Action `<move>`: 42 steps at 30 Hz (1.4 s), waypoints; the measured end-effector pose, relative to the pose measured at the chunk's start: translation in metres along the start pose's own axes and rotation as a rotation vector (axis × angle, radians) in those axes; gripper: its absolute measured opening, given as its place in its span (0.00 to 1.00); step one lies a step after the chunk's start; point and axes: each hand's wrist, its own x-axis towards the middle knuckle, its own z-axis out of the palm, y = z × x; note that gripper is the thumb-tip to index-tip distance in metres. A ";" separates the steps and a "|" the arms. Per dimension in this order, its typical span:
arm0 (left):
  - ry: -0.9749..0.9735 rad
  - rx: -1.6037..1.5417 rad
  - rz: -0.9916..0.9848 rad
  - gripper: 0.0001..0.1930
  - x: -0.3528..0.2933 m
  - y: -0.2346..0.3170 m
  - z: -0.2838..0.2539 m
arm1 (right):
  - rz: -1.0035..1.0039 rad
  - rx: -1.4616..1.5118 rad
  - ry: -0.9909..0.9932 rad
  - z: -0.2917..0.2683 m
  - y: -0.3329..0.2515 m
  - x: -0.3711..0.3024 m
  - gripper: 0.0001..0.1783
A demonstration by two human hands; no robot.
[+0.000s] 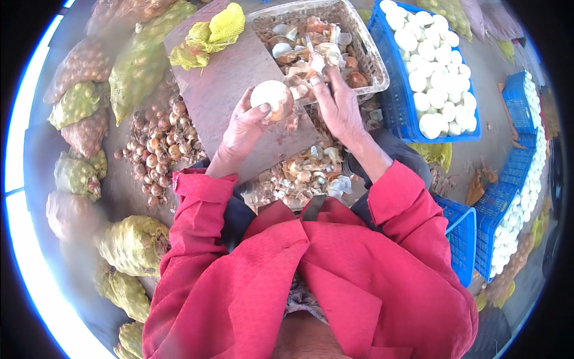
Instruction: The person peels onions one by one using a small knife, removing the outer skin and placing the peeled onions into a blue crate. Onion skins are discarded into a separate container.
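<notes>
My left hand [246, 116] is wrapped around a partly peeled onion [272, 96], held above a flat brown board. The onion's top is bare and white; brown skin still clings to its right side. My right hand [339, 105] is over the near edge of a whitish plastic crate [375, 66] full of onion skins [335, 45]. Its thumb and fingers are closed together, with pale scraps at their tips. A thin pale strip stands just beyond those fingers; whether it is a blade or peel I cannot tell. Under my hands lies the board [224, 84].
A yellow-green net bag [209, 36] lies on the board's far end. Unpeeled onions [160, 140] are heaped at left, beside filled net sacks [134, 242]. Blue crates [385, 45] of peeled white onions [439, 75] stand at right. Loose skins [305, 173] lie between my knees.
</notes>
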 end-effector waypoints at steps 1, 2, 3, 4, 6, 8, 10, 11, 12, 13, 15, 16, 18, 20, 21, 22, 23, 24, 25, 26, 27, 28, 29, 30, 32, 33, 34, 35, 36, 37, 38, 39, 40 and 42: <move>0.052 -0.005 0.005 0.32 0.000 -0.004 -0.002 | 0.070 0.068 -0.117 0.001 -0.019 -0.008 0.23; 0.100 -0.010 0.010 0.32 0.001 -0.007 -0.002 | 0.140 0.133 -0.232 0.004 -0.029 -0.011 0.23; 0.122 -0.020 0.039 0.27 0.002 -0.010 0.006 | -0.187 -0.011 -0.139 0.019 -0.014 -0.013 0.24; 0.117 -0.007 0.022 0.26 0.005 -0.012 0.004 | -0.126 -0.061 -0.190 0.026 -0.003 -0.018 0.26; 0.122 0.021 -0.003 0.22 0.008 -0.012 0.000 | -0.172 -0.110 -0.143 0.037 -0.003 -0.021 0.29; 0.142 0.013 0.014 0.19 0.008 -0.016 0.000 | -0.167 -0.105 -0.115 0.043 -0.003 -0.023 0.28; 0.155 0.022 0.029 0.19 0.009 -0.020 -0.007 | -0.150 -0.112 -0.107 0.045 -0.003 -0.023 0.28; 0.180 0.007 0.032 0.22 0.009 -0.020 -0.006 | -0.132 -0.122 -0.114 0.045 -0.003 -0.023 0.28; 0.206 -0.007 0.034 0.25 0.009 -0.021 -0.004 | -0.114 -0.132 -0.121 0.046 -0.003 -0.022 0.27; 0.232 -0.022 0.037 0.29 0.009 -0.021 -0.003 | -0.119 -0.128 -0.122 0.047 -0.002 -0.021 0.26; 0.244 -0.010 0.062 0.28 0.008 -0.018 0.002 | -0.131 -0.117 -0.122 0.045 -0.001 -0.018 0.25; 0.250 -0.004 0.075 0.27 0.007 -0.017 0.003 | -0.152 -0.088 -0.104 0.046 0.001 -0.015 0.23; 0.237 0.005 0.084 0.27 0.008 -0.017 -0.003 | -0.198 -0.028 -0.062 0.048 0.007 -0.010 0.21; 0.190 -0.025 0.107 0.28 0.008 -0.013 -0.001 | -0.037 0.122 -0.135 0.045 0.009 -0.007 0.17; 0.151 -0.061 0.126 0.28 0.005 -0.008 0.005 | 0.064 0.176 -0.191 0.040 0.012 -0.003 0.16; 0.111 -0.096 0.144 0.28 0.003 -0.005 0.008 | 0.165 0.231 -0.248 0.035 0.015 -0.002 0.16; 0.063 -0.130 0.139 0.29 0.002 -0.001 0.005 | 0.241 0.359 -0.297 0.027 0.010 -0.002 0.15; 0.022 -0.154 0.112 0.29 0.002 0.002 0.004 | 0.281 0.392 -0.326 0.023 0.011 -0.002 0.15; -0.018 -0.179 0.086 0.29 0.002 0.006 0.004 | 0.321 0.425 -0.355 0.020 0.012 -0.003 0.16; -0.054 -0.197 0.060 0.29 0.002 0.009 0.004 | 0.359 0.465 -0.389 0.018 0.013 -0.003 0.16; -0.046 -0.192 0.059 0.28 0.002 0.009 0.003 | 0.406 0.509 -0.310 0.015 0.012 -0.006 0.16; -0.039 -0.188 0.058 0.28 0.002 0.007 0.002 | 0.390 0.449 -0.221 0.012 0.013 -0.004 0.20; -0.027 -0.186 0.052 0.28 0.001 0.006 0.001 | 0.249 0.313 -0.196 0.010 0.012 -0.002 0.21; -0.014 -0.158 0.043 0.27 0.001 0.006 0.000 | 0.107 0.178 -0.169 0.007 0.008 -0.001 0.23; 0.006 -0.102 0.024 0.27 0.001 0.006 0.001 | 0.076 0.186 -0.320 0.008 -0.008 -0.011 0.27; 0.009 -0.091 0.022 0.27 0.001 0.006 0.003 | -0.107 0.099 -0.228 0.015 -0.001 -0.013 0.27; 0.012 -0.080 0.020 0.26 0.002 0.006 0.005 | -0.134 0.104 -0.223 0.020 0.002 -0.014 0.28; 0.016 -0.070 0.019 0.26 0.002 0.005 0.006 | -0.161 0.108 -0.219 0.024 0.003 -0.014 0.28; 0.018 -0.059 0.019 0.26 0.002 0.003 0.005 | -0.188 0.113 -0.215 0.025 0.003 -0.014 0.28; 0.020 -0.048 0.019 0.26 0.003 0.001 0.002 | -0.114 0.067 -0.258 0.023 0.002 -0.014 0.26; 0.021 -0.035 0.019 0.26 0.004 0.000 0.000 | -0.123 0.086 -0.264 0.023 0.002 -0.013 0.25; 0.022 -0.017 0.031 0.26 0.003 0.000 0.000 | -0.132 0.105 -0.271 0.023 0.003 -0.012 0.24; 0.023 0.002 0.044 0.26 0.003 0.000 0.000 | -0.142 0.124 -0.277 0.022 0.004 -0.011 0.23; 0.019 0.018 0.054 0.26 0.004 -0.001 0.002 | -0.153 0.194 -0.237 0.025 0.012 -0.010 0.22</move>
